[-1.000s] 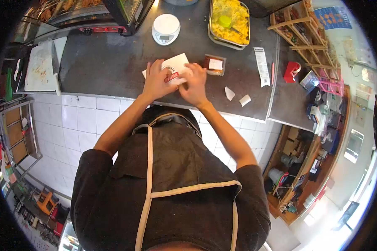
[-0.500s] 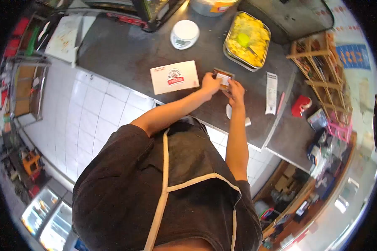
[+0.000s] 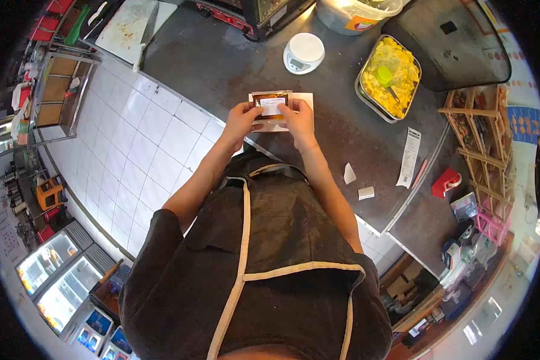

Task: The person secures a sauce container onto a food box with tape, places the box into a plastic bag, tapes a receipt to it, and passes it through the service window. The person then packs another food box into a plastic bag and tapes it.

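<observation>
Between my two hands is a flat, clear packet point(image 3: 270, 96) of dark amber contents, with a white printed label facing up. My left hand point(image 3: 242, 122) pinches its left side, thumb on the label. On the opposite side my right hand point(image 3: 299, 120) grips it the same way. Beneath the packet, mostly hidden by it and my hands, lies a white box point(image 3: 307, 98) near the counter's front edge.
A white kitchen scale point(image 3: 304, 53) stands behind the box. To the right are a metal tray of yellow food point(image 3: 391, 78) with a green-handled utensil, a printed receipt point(image 3: 408, 157), white scraps point(image 3: 366, 192) and a red tape dispenser point(image 3: 445, 182). A cutting board point(image 3: 126, 30) lies far left.
Both hands have moved left with the packet, from beside the box to over it. The packet is now held level by its two sides, and the camera view has shifted.
</observation>
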`<state>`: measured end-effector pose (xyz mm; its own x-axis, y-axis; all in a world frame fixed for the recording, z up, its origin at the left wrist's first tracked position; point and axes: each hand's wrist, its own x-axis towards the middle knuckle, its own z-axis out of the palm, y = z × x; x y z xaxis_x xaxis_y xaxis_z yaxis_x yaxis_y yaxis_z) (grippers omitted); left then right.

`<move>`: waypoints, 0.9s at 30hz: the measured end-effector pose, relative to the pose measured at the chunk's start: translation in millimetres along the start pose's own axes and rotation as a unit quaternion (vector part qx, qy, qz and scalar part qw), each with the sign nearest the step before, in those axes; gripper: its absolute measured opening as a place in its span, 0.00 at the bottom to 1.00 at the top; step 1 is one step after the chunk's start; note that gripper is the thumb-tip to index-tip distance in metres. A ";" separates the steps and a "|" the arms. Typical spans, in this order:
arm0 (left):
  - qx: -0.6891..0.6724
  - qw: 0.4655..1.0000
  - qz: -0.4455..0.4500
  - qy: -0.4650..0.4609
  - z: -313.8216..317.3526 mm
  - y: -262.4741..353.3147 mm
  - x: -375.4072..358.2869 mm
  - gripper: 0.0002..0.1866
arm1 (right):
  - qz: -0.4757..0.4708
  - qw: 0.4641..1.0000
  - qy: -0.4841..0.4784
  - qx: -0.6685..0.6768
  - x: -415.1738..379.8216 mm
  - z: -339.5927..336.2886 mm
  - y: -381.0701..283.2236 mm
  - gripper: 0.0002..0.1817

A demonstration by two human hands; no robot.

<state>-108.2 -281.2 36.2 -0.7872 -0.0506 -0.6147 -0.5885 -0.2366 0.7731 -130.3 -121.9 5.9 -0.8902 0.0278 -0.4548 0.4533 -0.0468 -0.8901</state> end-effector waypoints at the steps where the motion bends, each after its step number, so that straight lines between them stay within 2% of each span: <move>1: -0.004 1.000 0.000 -0.001 -3.2 0.4 3.0 0.20 | 0.006 1.000 0.005 -0.014 2.6 3.7 0.9 0.15; 4: 0.007 1.000 0.009 -0.017 -12.0 -9.3 14.0 0.20 | 0.013 0.999 0.011 -0.033 5.9 4.3 6.4 0.16; 7: 0.072 0.996 0.016 -0.052 -24.8 -15.5 26.9 0.23 | 0.019 0.998 0.030 -0.059 -0.5 4.9 -1.7 0.18; 9: 0.147 0.987 0.019 -0.068 -42.0 -13.3 22.1 0.29 | 0.021 0.996 0.054 -0.063 -3.1 -1.9 0.6 0.21; 10: 0.087 0.995 0.032 -0.021 -49.9 -16.5 22.6 0.32 | -0.029 0.991 0.106 -0.082 4.4 -14.9 8.0 0.21; 11: 0.102 0.995 0.012 0.011 -60.4 -21.0 31.4 0.33 | -0.077 0.979 0.159 -0.100 11.4 -28.3 15.6 0.22; 13: 0.075 0.994 -0.083 0.006 -60.3 -10.8 33.7 0.36 | -0.090 0.973 0.191 -0.094 12.9 -41.0 12.3 0.23; 14: 0.084 0.993 -0.084 -0.008 -55.6 -11.5 38.4 0.36 | -0.036 0.986 0.152 -0.053 21.8 -46.1 17.0 0.25; 16: -0.022 0.987 -0.044 -0.151 -41.7 -23.1 52.4 0.37 | 0.067 0.996 0.058 0.012 29.3 -53.5 32.0 0.30; 17: -0.009 0.989 0.005 -0.145 -38.1 -44.6 70.4 0.37 | 0.062 0.995 0.073 0.018 19.9 -45.6 23.9 0.30; 19: -0.056 0.994 -0.024 -0.094 -19.0 -32.6 58.5 0.29 | 0.073 0.988 0.122 0.063 -11.9 -20.2 3.2 0.30; 21: -0.030 0.991 -0.033 -0.122 -25.5 -55.9 81.8 0.29 | 0.059 0.986 0.135 0.074 -17.4 -22.6 20.5 0.29; 24: 0.034 0.990 -0.043 -0.131 -15.3 -54.6 77.5 0.28 | 0.009 0.984 0.175 0.022 -20.7 -33.5 48.2 0.29; 26: 0.078 0.988 -0.041 -0.124 -3.7 -52.1 73.1 0.29 | 0.065 0.979 0.130 0.145 -35.4 -43.8 43.7 0.29; 27: 0.117 0.985 -0.030 -0.126 0.9 -56.4 73.5 0.29 | 0.060 0.977 0.136 0.151 -40.1 -48.0 42.9 0.29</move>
<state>-133.0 -270.7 -52.4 -0.7532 0.2061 -0.6247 -0.6385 -0.0008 0.7696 -72.9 -77.2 -15.4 -0.7674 0.2668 -0.5830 0.4827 -0.3582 -0.7992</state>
